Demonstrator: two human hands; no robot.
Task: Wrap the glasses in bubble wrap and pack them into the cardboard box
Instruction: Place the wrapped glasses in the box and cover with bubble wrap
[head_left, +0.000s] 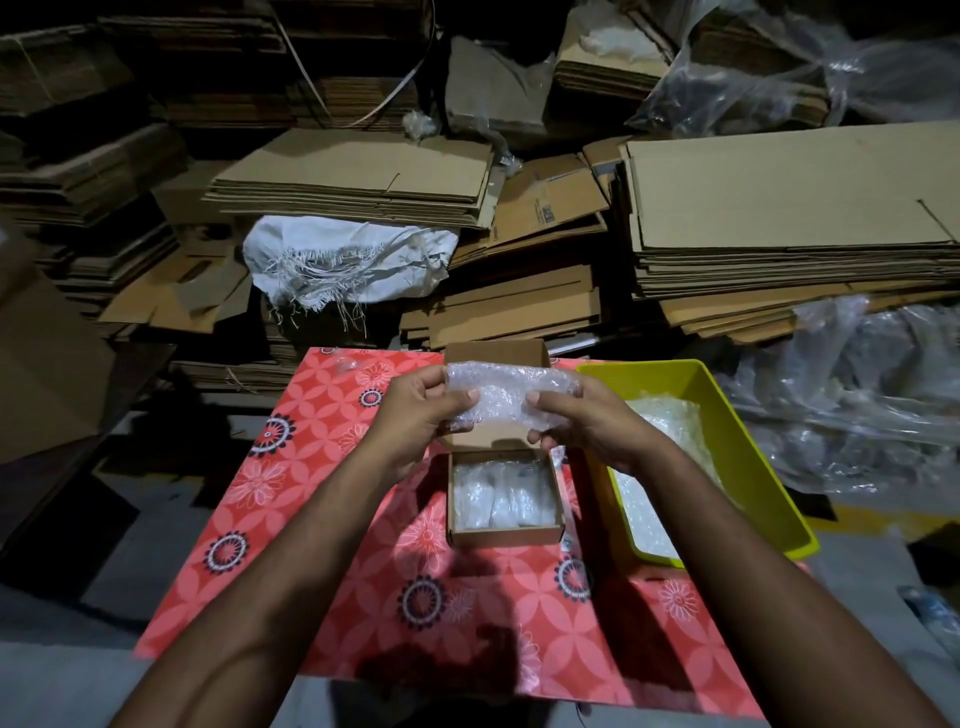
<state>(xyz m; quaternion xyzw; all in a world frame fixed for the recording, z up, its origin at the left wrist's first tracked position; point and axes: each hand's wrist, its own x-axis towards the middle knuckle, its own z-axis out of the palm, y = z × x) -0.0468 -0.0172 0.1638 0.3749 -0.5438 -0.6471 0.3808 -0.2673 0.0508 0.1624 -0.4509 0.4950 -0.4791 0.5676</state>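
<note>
Red floral cloth (322, 525) covers the counter nearest the viewer, and both forearms reach out over it. On the cloth sits the small cardboard box (503, 535), lid flap tipped back, with white wrapped bundles (501, 501) already lying side by side inside; by that look the packing is well along. Just beside it on the right stands a yellow-green bin (737, 447) with more bubble wrap in it, likely placed there for easy reach. Above the open box, the left hand (415, 421) and the right hand (582, 423) each grip one end of a bubble-wrapped roll (506, 397), thumbs on the near face and fingers curled behind. Whether glasses are inside cannot be seen through the plastic. Holding it level, directly over the box, probably keeps the wrap from unrolling and lines it up for lowering in. Beyond the counter lie stacks of flattened cardboard (789, 208), a frayed white sack (348, 260) and crumpled clear plastic (857, 395).
</note>
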